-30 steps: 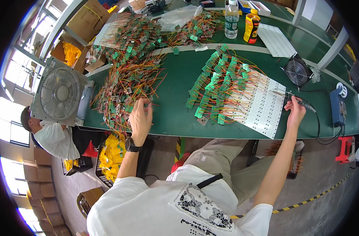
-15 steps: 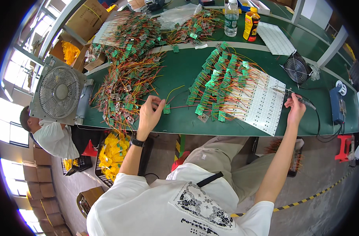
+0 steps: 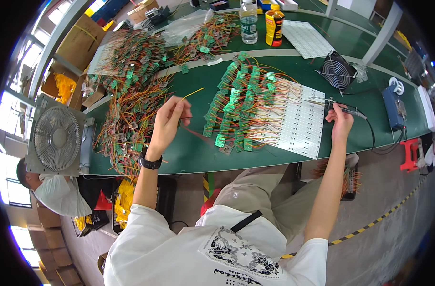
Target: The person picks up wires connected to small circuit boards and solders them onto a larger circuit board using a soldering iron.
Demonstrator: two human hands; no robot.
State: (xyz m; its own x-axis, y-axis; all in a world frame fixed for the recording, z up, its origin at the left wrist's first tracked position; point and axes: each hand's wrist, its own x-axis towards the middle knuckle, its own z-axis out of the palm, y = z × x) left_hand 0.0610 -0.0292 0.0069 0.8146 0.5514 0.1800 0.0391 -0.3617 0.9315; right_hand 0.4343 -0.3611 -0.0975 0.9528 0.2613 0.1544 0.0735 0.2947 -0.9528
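My left hand (image 3: pixel 166 125) is raised over the bench, fingers pinched on a small wired circuit board. A yellow wire (image 3: pixel 194 92) sticks up from the fingers and a blurred red one trails to the right; the board itself is mostly hidden. In my right hand (image 3: pixel 341 123) is a soldering iron (image 3: pixel 347 110), its metal tip pointing left over the white perforated panel (image 3: pixel 301 138). Along that panel's left side lie rows of green circuit boards (image 3: pixel 232 102), their red and yellow wires reaching onto it. A heap of wired boards (image 3: pixel 127 128) lies left of my left hand.
A fan (image 3: pixel 57 136) stands at the left end. At the back are a water bottle (image 3: pixel 249 24), a drink bottle (image 3: pixel 274 26) and another white panel (image 3: pixel 307 39). A small black fan (image 3: pixel 337 74) and a blue box (image 3: pixel 393 108) sit right. A person (image 3: pixel 60 193) is at left.
My left hand has lifted the small board that lay beside its fingertips. My right hand keeps the iron over the panel. The whole view has shifted slightly.
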